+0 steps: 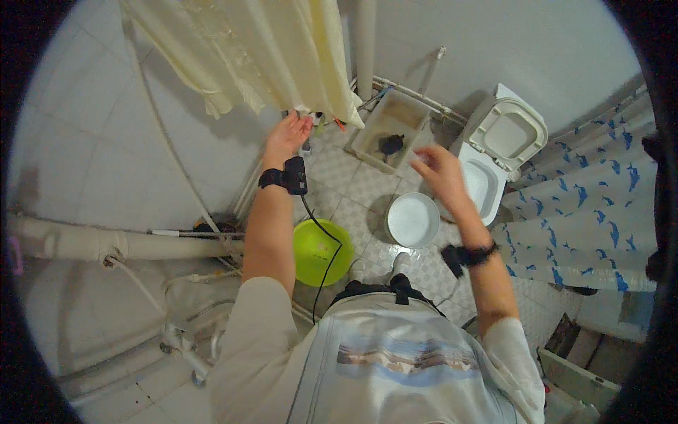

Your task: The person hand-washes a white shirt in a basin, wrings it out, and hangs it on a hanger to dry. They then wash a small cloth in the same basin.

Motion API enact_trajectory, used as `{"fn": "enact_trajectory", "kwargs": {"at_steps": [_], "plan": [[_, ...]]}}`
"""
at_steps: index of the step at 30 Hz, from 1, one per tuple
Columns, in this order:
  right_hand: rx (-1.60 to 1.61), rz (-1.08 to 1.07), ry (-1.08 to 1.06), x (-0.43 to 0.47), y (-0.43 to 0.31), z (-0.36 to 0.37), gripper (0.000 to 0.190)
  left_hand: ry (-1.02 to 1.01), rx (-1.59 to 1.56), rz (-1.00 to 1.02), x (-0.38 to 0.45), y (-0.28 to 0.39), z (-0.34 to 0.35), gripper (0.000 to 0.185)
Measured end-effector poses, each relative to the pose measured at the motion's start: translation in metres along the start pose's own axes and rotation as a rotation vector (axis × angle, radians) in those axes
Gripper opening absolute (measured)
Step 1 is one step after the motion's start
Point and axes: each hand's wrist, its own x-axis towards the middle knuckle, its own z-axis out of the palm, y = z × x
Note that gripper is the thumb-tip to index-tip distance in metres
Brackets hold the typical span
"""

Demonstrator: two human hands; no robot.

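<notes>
My left hand (290, 135) is raised, palm partly up, at the lower hem of a pale yellow curtain (275, 58). Whether its fingers grip the fabric or something small behind it, I cannot tell. My right hand (435, 168), fingers curled and apart with nothing seen in them, hovers above a round white basin (413, 220), between a plastic tub (364, 155) and the toilet (481, 175). In the tub rests a dark thing, apparently a turtle (391, 144). Both wrists carry black strapped devices; a black cable hangs from the left one.
A lime-green basin (323, 253) is on the tiled floor beside my feet. Pipes (175, 244) run along the left wall. The toilet's lid is raised. A curtain with blue dolphins (577, 201) hangs at the right. A drawer-like container (580, 371) stands at the lower right.
</notes>
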Motion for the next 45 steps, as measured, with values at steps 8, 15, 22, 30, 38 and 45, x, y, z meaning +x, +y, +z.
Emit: {"fn": "enact_trajectory", "kwargs": {"at_steps": [8,15,22,30,38,45], "plan": [[-0.123,-0.005,0.124,0.117,-0.023,0.112,0.039,0.012,-0.175,0.146,-0.013,0.015,-0.041,0.008],[0.306,0.146,0.008,0.117,0.042,0.06,0.031,-0.111,0.119,0.348,-0.081,0.031,-0.061,0.011],[0.3,0.059,-0.121,0.101,0.04,0.051,0.027,-0.034,0.164,0.297,-0.083,0.025,-0.104,0.015],[0.372,0.1,-0.221,0.093,0.026,0.054,0.033,0.094,0.308,0.165,-0.094,-0.006,-0.136,0.039],[0.346,0.199,-0.268,0.028,0.066,0.022,0.04,0.1,0.322,0.217,-0.125,-0.018,-0.163,0.032],[0.363,0.468,-0.011,-0.112,0.12,-0.074,0.041,0.224,0.368,0.28,-0.15,-0.019,-0.196,0.029]]}}
